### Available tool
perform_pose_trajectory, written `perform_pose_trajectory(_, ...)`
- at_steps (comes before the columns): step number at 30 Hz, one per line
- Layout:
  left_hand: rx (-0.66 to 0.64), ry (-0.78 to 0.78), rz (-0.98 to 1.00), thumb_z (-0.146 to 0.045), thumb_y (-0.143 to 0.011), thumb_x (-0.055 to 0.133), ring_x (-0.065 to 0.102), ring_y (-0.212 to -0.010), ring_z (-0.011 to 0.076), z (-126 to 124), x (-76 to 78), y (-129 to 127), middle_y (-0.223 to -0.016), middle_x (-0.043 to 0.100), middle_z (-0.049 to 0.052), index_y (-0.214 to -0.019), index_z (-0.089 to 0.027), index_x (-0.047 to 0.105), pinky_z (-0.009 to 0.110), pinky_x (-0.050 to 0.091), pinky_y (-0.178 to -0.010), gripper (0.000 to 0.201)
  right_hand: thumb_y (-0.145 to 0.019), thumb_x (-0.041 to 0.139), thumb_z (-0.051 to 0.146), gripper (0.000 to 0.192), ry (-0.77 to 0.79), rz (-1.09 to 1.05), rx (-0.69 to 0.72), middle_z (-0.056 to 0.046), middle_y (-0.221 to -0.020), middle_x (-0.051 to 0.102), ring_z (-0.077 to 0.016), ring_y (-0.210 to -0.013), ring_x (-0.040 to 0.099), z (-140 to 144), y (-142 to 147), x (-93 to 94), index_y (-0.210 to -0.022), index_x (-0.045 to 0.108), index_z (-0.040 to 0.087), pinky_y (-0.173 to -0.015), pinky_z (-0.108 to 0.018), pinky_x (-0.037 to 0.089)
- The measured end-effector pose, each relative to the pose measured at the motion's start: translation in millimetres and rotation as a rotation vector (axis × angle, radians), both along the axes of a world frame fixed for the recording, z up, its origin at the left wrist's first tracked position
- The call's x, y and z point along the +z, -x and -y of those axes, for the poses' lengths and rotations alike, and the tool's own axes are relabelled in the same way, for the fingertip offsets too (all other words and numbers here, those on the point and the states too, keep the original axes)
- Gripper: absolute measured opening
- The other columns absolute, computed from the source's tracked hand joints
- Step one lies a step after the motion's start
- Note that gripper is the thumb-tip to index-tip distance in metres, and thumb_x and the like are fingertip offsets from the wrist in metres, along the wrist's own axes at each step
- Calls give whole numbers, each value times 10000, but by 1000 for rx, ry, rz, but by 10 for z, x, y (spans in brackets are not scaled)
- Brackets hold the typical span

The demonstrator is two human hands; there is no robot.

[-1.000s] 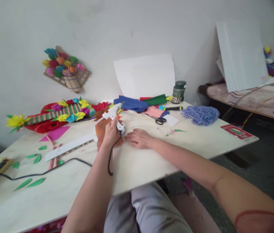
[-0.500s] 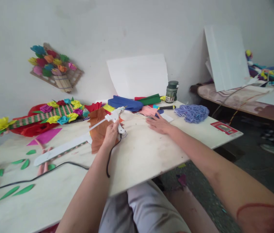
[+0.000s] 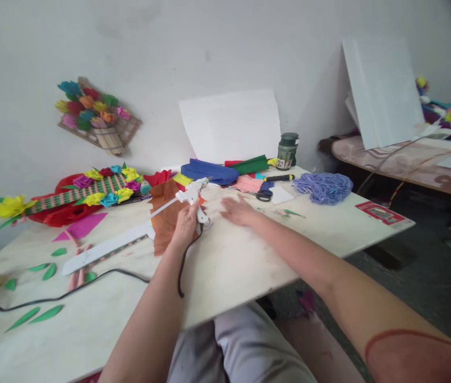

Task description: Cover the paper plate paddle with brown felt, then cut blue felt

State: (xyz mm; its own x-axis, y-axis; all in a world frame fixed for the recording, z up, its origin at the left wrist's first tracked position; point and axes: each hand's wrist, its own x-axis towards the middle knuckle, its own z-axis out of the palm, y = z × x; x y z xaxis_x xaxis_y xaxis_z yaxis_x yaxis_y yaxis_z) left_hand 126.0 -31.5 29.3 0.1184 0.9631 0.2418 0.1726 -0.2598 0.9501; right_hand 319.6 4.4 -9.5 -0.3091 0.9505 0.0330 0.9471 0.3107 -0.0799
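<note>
My left hand [image 3: 185, 222] grips a white hot glue gun [image 3: 192, 192] with its nozzle pointing up and away; a black cord [image 3: 90, 279] trails from it to the left across the board. Under the gun lies a brown paper piece [image 3: 165, 218]. My right hand [image 3: 238, 210] rests flat and spread on the pale wooden board [image 3: 229, 260], just right of the glue gun, holding nothing. Black-handled scissors [image 3: 264, 194] lie a little beyond my right hand.
Green paper leaves [image 3: 30, 316] and a white strip [image 3: 106, 247] lie at the left. Paper-flower pieces [image 3: 90, 189], folded coloured sheets [image 3: 225, 169], a dark jar [image 3: 287, 150], blue yarn [image 3: 323, 187] and a red card [image 3: 380, 213] sit further back. White boards [image 3: 381, 90] lean at the right.
My right hand has drawn back from the far coloured papers near the scissors to a spot beside the glue gun. My left hand keeps the glue gun in the same place.
</note>
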Motion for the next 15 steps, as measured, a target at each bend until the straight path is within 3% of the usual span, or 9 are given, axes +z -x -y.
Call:
perform_pose_trajectory(2, 4, -5, -6, -507, -798, 460, 460, -534, 138, -5, -2, 3, -565, 519, 21, -702, -148, 616, 255, 388, -561, 404, -917, 220, 499, 672, -81, 52, -218, -179, -1460, 312, -311, -1385, 166, -80, -61, 57, -1370, 414, 43, -1095, -525, -94)
perform_pose_trajectory(4, 21, -6, -12, -511, -802, 455, 447, -522, 132, -3, 8, -10, -555, 515, 20, -703, -143, 616, 252, 382, -547, 414, -904, 293, 478, 631, -189, 122, -323, -201, -1436, 349, -335, -1382, 156, -156, -68, 87, -1293, 512, 32, -1085, -509, -146)
perform_pose_trajectory(7, 25, 9, -9, -506, -803, 456, 438, -524, 130, 5, 23, -43, -554, 509, 22, -682, -142, 599, 252, 375, -537, 409, -911, 300, 444, 588, -249, 92, -173, -179, -1430, 372, -301, -1376, 198, -261, 107, 43, -1300, 503, 53, -1105, -488, -102)
perform_pose_trajectory(9, 9, 13, -6, -499, -801, 463, 440, -535, 131, 4, 20, -53, -567, 510, 21, -675, -151, 584, 252, 372, -539, 390, -925, 258, 425, 558, -185, 16, -20, -122, -1456, 349, -263, -1373, 222, -322, 256, -11, -1358, 436, 121, -1107, -520, -38)
perform_pose_trajectory(11, 6, 11, -6, -495, -799, 471, 445, -546, 131, -4, 8, -47, -586, 518, 23, -683, -155, 580, 252, 375, -551, 375, -930, 228, 428, 560, -115, -29, 14, -95, -1476, 316, -247, -1372, 229, -363, 326, -35, -1395, 376, 154, -1099, -549, 2)
perform_pose_trajectory(13, 10, 23, -9, -495, -802, 464, 456, -556, 132, -17, -4, -31, -616, 537, 32, -709, -150, 592, 253, 383, -566, 380, -923, 240, 444, 589, -112, -22, -114, -128, -1460, 337, -266, -1373, 226, -372, 290, -11, -1386, 388, 111, -1093, -561, -6)
perform_pose_trajectory(15, 13, 44, -10, -502, -806, 451, 456, -548, 132, -28, -11, -16, -628, 544, 38, -731, -143, 606, 255, 384, -560, 397, -911, 295, 430, 572, -151, 53, -312, -176, -1380, 444, -309, -1365, 233, -340, 204, 52, -1300, 504, 65, -1086, -569, -36)
